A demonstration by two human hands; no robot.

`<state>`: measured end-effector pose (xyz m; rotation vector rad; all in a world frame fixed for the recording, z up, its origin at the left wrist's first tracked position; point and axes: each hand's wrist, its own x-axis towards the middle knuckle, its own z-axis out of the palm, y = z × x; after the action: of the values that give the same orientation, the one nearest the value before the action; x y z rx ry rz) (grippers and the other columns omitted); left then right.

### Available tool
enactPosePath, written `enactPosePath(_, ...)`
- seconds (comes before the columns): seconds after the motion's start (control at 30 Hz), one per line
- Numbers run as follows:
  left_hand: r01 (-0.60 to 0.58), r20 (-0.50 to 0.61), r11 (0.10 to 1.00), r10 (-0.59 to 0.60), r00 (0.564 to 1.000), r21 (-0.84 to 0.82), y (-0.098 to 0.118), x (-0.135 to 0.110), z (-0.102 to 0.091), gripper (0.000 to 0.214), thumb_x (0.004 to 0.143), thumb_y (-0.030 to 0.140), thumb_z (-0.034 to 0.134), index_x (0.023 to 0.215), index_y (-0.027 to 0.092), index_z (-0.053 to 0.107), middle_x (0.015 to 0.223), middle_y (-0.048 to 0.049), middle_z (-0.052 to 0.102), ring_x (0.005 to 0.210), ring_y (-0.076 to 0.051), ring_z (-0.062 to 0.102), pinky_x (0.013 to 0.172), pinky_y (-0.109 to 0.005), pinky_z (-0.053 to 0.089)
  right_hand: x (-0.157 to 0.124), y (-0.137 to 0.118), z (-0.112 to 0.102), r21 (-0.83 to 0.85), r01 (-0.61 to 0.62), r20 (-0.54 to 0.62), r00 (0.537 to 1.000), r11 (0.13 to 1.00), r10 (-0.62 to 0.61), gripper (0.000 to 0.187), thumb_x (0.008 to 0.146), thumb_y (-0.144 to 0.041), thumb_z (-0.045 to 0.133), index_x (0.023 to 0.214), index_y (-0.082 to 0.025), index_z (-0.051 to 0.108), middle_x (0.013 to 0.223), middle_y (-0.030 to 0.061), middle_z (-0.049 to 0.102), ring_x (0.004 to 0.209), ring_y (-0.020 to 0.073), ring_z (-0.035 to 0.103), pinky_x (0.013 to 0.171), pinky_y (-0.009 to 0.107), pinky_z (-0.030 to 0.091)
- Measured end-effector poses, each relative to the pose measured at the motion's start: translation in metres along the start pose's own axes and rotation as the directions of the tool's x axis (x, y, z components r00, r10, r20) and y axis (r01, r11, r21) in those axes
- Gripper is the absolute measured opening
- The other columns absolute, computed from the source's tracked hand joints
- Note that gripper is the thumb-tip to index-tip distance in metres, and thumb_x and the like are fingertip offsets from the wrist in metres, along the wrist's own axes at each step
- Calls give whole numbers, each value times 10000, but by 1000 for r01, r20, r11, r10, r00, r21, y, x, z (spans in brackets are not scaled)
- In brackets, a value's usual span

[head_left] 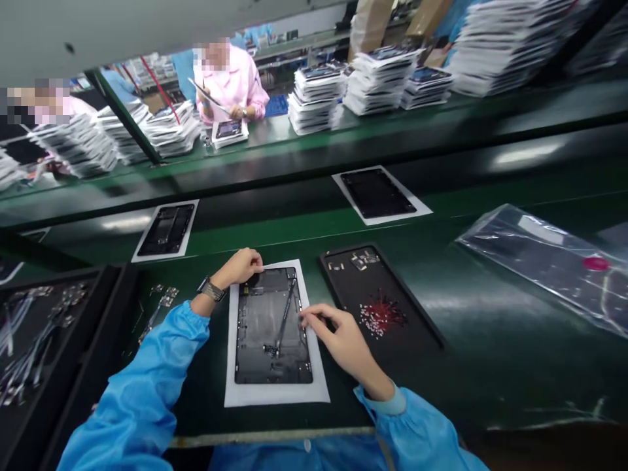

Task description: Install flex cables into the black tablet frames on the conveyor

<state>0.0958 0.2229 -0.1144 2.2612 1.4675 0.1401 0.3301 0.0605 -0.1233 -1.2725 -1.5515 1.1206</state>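
Observation:
A dark tablet back housing (pixel 272 327) lies open-side up on a white sheet (pixel 275 392) in front of me. A thin flex cable (pixel 285 314) runs diagonally across its inside. My left hand (pixel 240 267) rests curled on the housing's top left corner, fingers closed against the edge. My right hand (pixel 338 337) is at the housing's right edge, thumb and forefinger pinched together near the cable's side; what they pinch is too small to make out. Both arms wear blue sleeves, and a watch is on the left wrist.
A black tray (pixel 387 307) with small red parts and metal pieces lies right of the housing. A tray of flex cables (pixel 34 333) sits at far left. Two more housings (pixel 167 229) (pixel 377 193) lie on the belt. A plastic bag (pixel 549 261) lies right. Workers in pink stand beyond stacked trays.

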Motion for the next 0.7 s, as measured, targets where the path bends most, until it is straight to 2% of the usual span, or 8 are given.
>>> enactPosePath(0.07, -12, -23, 1000, 12, 1000, 18, -3, 28, -8, 112, 788, 195, 638, 700, 145, 686, 745, -38, 680, 662, -145, 589, 635, -243, 440, 0, 4, 1, -39, 10, -74, 997, 999, -12, 200, 909, -260, 528, 836, -171, 691, 686, 23, 678, 607, 159, 567, 590, 265, 426)
enactPosePath(0.17, 11, -88, 998, -5, 996, 68, -8, 87, -25, 109, 791, 189, 623, 751, 140, 712, 800, -51, 704, 726, -158, 612, 685, -248, 455, -1, 8, 6, -101, 71, -71, 994, 992, -78, 201, 915, -216, 504, 832, -171, 682, 674, 23, 645, 607, 156, 573, 591, 257, 432)
enactPosePath(0.27, 75, -164, 989, -53, 985, 126, -14, 152, -49, 108, 789, 181, 630, 805, 145, 730, 856, -64, 722, 821, -186, 637, 748, -263, 467, -2, 12, 8, -155, 114, -86, 988, 981, -129, 195, 924, -180, 490, 880, -178, 680, 725, 35, 651, 642, 161, 596, 609, 253, 451)
enactPosePath(0.37, 156, -236, 972, -111, 965, 177, -19, 200, -74, 123, 815, 176, 626, 862, 148, 735, 906, -77, 729, 911, -216, 648, 817, -299, 478, -1, 16, 8, -203, 142, -92, 982, 969, -163, 212, 928, -138, 466, 897, -189, 670, 767, 41, 674, 700, 166, 624, 663, 253, 475)
enactPosePath(0.47, 229, -267, 947, -166, 949, 227, -23, 225, -90, 143, 878, 239, 627, 944, 137, 702, 986, -78, 708, 964, -217, 645, 875, -368, 501, 2, 25, 8, -265, 177, -91, 974, 948, -207, 229, 897, -83, 459, 871, -190, 660, 753, 34, 689, 700, 161, 633, 688, 246, 482)
enactPosePath(0.53, 270, -278, 928, -197, 940, 257, -23, 231, -93, 227, 907, 323, 623, 1034, 138, 662, 1068, -72, 675, 988, -209, 639, 888, -414, 518, 3, 33, 12, -307, 217, -111, 959, 926, -261, 236, 848, -47, 465, 843, -190, 652, 706, 22, 683, 653, 153, 622, 653, 234, 478)
enactPosePath(0.63, 306, -336, 907, -204, 920, 288, -11, 233, -82, 237, 915, 294, 601, 1067, 117, 643, 1120, -119, 642, 1064, -260, 603, 914, -470, 497, 4, 44, 21, -335, 255, -152, 935, 907, -319, 258, 770, -12, 472, 812, -204, 639, 661, 2, 678, 593, 145, 605, 597, 220, 468)
enactPosePath(0.7, 267, -364, 914, -148, 920, 304, 10, 230, -63, 197, 913, 210, 548, 1027, 94, 660, 1089, -175, 642, 1097, -315, 575, 919, -491, 467, 4, 47, 27, -337, 253, -160, 934, 907, -320, 265, 746, -11, 483, 810, -217, 637, 661, -5, 684, 585, 147, 609, 599, 221, 476)
